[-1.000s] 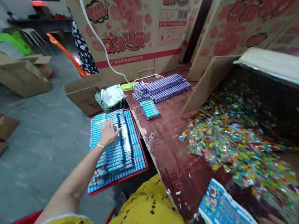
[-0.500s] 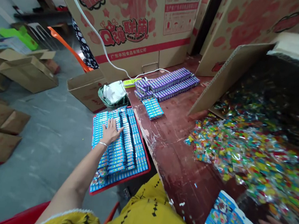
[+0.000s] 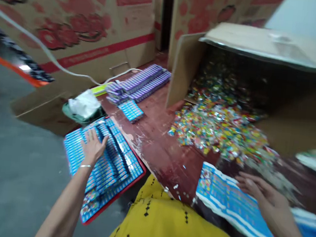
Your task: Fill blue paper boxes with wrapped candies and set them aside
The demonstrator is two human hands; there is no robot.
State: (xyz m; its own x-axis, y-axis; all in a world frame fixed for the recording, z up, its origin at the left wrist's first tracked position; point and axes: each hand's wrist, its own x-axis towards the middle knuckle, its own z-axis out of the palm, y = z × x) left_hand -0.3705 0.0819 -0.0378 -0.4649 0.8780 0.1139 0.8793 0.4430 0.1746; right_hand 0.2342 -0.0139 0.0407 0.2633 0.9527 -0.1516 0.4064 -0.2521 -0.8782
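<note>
My left hand (image 3: pixel 93 147) lies flat with its fingers spread on the rows of small blue boxes (image 3: pixel 109 158) that fill a red tray (image 3: pixel 123 186) to the left of the table. My right hand (image 3: pixel 260 189) rests open on a stack of flat blue printed sheets (image 3: pixel 228 201) at the near edge of the red-brown table (image 3: pixel 155 148). A heap of small colourful wrapped sweets (image 3: pixel 221 128) spills onto the table from a big cardboard box lying on its side (image 3: pixel 266 43). The picture is blurred by motion.
Purple boxes in rows (image 3: pixel 139 83) and a small blue stack (image 3: pixel 131 110) sit at the table's far end. A green basket holding a white bag (image 3: pixel 82 107) stands behind the tray. Large printed cartons (image 3: pixel 80 25) and a white cable (image 3: pixel 54 62) line the back. Grey floor (image 3: pixel 7 178) lies left.
The view has swung right and down, so my right hand and the sheets show more fully. My left hand stays flat on the boxes in the tray.
</note>
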